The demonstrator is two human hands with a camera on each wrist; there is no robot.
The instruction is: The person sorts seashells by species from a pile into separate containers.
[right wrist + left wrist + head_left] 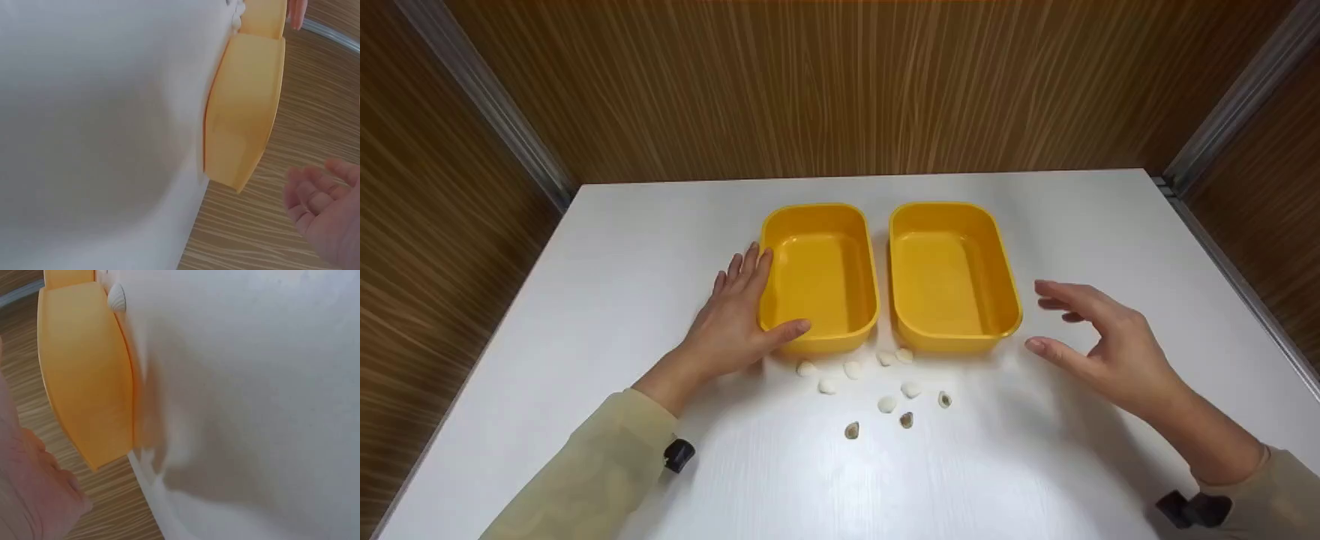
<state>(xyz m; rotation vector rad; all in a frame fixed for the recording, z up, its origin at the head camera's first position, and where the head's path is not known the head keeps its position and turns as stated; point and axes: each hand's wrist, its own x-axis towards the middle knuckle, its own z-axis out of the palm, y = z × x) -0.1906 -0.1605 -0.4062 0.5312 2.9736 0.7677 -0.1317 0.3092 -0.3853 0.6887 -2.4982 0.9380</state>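
Note:
Two yellow plastic bins stand side by side in the head view, the left bin and the right bin. My left hand is at the left bin's left side, fingers extended, with the thumb over the near corner; whether it touches the rim I cannot tell. To the right of the right bin, my right hand hovers with relaxed fingers, thumb apart, holding nothing. In front of the bins lie several pale seashells and three darker shells. A ridged shell shows beside a bin in the left wrist view.
The bins and shells rest on a white table. A wood-grain panel rises behind it, with more panels at both sides and metal posts at the corners. Black wrist straps sit at both sleeves.

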